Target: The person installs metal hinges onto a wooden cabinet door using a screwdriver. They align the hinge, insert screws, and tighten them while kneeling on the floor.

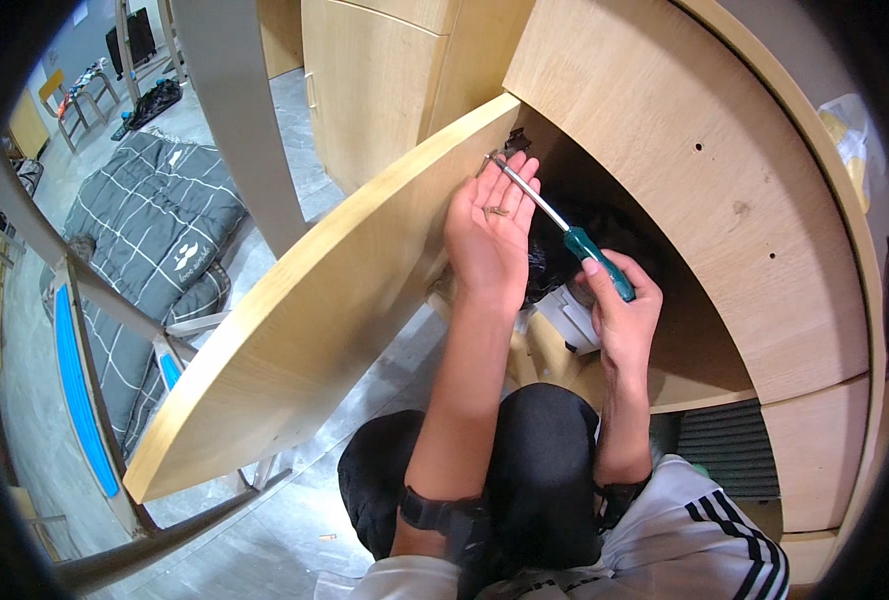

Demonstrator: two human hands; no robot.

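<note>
My right hand (pixel 625 310) is wrapped round the teal handle of a screwdriver (pixel 583 243), its thumb along the grip. The metal shaft slants up and left across my left fingers, its tip near the inner face of a pale wooden cabinet door (pixel 350 270), just below a dark metal hinge (pixel 516 140). Palm up, my left hand (pixel 493 215) lies open beside the door with its fingers stretched out. A few small brass-coloured screws (pixel 496 211) rest on that palm. Exactly what the screwdriver tip touches is too small to tell.
Inside the open cabinet are a black plastic bag (pixel 545 265) and a white box-like thing (pixel 570 318). The curved wooden cabinet front (pixel 705 150) rises at right. Left of the door stand a metal frame (pixel 230 110) and a dark checked quilted mat (pixel 155 220) on the grey floor.
</note>
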